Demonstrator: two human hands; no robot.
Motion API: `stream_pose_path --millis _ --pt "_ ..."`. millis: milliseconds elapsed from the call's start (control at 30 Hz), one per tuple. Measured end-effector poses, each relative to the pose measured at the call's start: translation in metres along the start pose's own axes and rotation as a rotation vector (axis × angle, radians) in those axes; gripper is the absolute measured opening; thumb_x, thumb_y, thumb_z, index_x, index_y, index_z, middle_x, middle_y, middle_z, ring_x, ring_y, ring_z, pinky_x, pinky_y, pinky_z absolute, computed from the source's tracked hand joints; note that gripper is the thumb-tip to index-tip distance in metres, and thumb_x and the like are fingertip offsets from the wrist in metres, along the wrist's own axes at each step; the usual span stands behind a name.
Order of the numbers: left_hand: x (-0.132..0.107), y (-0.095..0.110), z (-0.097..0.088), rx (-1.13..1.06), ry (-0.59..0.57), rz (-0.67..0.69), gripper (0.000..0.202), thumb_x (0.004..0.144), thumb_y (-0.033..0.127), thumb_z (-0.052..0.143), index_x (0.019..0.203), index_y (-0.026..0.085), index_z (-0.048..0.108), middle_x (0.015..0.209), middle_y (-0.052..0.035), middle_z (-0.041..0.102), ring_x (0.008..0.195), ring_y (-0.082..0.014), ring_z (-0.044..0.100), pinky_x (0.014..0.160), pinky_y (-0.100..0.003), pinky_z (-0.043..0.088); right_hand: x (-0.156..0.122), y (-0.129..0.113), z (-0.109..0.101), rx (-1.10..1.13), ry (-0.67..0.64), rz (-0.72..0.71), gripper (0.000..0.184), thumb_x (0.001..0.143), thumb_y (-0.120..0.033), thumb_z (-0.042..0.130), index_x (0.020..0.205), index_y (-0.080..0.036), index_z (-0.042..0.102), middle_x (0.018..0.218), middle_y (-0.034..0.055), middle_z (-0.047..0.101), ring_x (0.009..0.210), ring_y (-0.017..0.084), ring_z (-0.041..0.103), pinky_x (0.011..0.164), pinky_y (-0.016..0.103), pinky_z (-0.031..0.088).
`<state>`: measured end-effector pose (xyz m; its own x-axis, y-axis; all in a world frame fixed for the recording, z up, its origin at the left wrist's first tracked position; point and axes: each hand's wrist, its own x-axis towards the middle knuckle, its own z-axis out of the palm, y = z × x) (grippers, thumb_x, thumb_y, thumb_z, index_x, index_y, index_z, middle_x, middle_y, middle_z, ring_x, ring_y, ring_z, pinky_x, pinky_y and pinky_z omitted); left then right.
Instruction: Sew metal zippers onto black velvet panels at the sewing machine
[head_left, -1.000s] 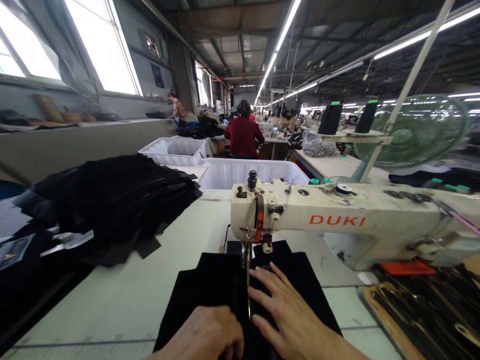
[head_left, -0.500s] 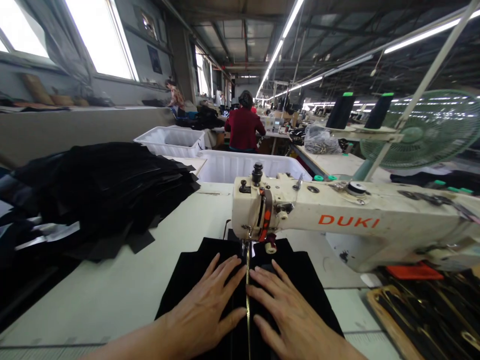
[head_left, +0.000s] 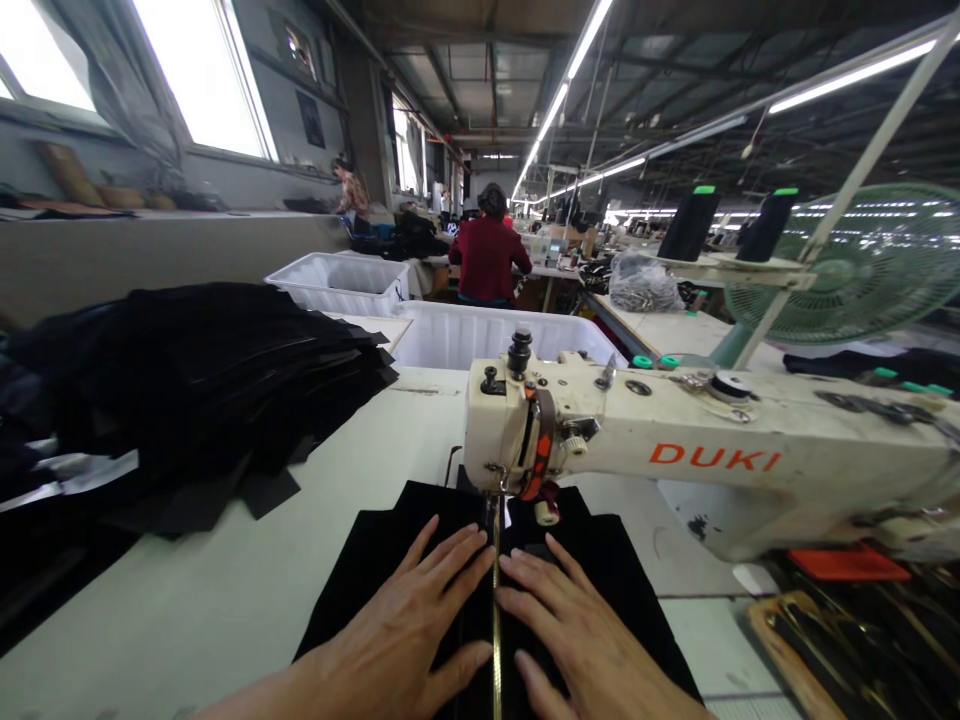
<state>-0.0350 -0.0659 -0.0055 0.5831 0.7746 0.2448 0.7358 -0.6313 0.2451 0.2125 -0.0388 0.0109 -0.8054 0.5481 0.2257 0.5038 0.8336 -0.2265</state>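
Note:
A black fabric piece (head_left: 600, 560) lies flat under the head of a white sewing machine (head_left: 585, 420) lettered DUKI. Down its middle runs a zipper (head_left: 496, 620) with gold teeth, leading up to the presser foot (head_left: 493, 510). My left hand (head_left: 420, 610) rests on the cloth left of the zipper, fingers spread. On the other side my right hand (head_left: 577, 630) lies likewise, palm down with fingers apart. Fingertips of both hands are close beside the gold teeth. The needle itself is too small to make out.
A tall pile of black fabric pieces (head_left: 187, 370) covers the table's left. White plastic bins (head_left: 480, 335) stand behind the machine. At the lower right is a wooden tray (head_left: 787, 650) holding dark strips with gold teeth. A green fan (head_left: 862, 265) and thread cones (head_left: 690, 225) rise at right. A person (head_left: 489, 250) sits ahead.
The view has shifted slightly, so the machine appears a little lower and further right. Both hands keep nearly the same flat pose on the cloth beside the zipper.

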Motion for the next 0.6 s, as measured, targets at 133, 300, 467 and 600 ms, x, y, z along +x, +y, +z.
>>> stream_pose_path --millis 133,300,467,600 --pt "-0.001 0.001 0.001 -0.01 0.036 -0.005 0.075 0.09 0.035 0.065 0.154 0.023 0.027 0.154 -0.0114 0.038 0.142 -0.0335 0.032 0.114 -0.059 0.025 0.002 0.004 0.009 -0.116 0.037 0.076 0.047 0.094 -0.025 0.052 0.14 -0.016 0.049 0.146 0.0102 0.049 0.136 0.024 0.045 0.11 0.047 0.041" --pt "0.002 0.003 -0.003 0.012 0.011 0.001 0.076 0.088 0.034 0.066 0.153 0.021 0.029 0.153 -0.0134 0.038 0.141 -0.0356 0.033 0.112 -0.061 0.027 0.004 0.006 0.013 -0.16 0.02 0.064 0.054 0.091 -0.022 0.053 0.144 -0.015 0.045 0.149 0.0102 0.043 0.137 0.026 0.043 0.109 0.049 0.043" --pt "0.001 0.003 -0.002 0.019 0.03 0.011 0.078 0.086 0.032 0.068 0.153 0.02 0.03 0.153 -0.0129 0.038 0.141 -0.0357 0.034 0.114 -0.06 0.026 0.004 0.005 0.011 -0.175 0.029 0.043 0.057 0.089 -0.018 0.053 0.144 -0.013 0.044 0.149 0.0104 0.043 0.137 0.026 0.042 0.111 0.047 0.042" --pt "0.001 0.005 -0.003 0.05 0.026 0.023 0.079 0.085 0.031 0.069 0.153 0.018 0.029 0.153 -0.0139 0.039 0.14 -0.0353 0.035 0.114 -0.059 0.027 0.004 0.005 0.011 -0.209 0.03 0.024 0.057 0.087 -0.017 0.052 0.144 -0.012 0.044 0.148 0.0104 0.044 0.136 0.026 0.044 0.109 0.047 0.044"
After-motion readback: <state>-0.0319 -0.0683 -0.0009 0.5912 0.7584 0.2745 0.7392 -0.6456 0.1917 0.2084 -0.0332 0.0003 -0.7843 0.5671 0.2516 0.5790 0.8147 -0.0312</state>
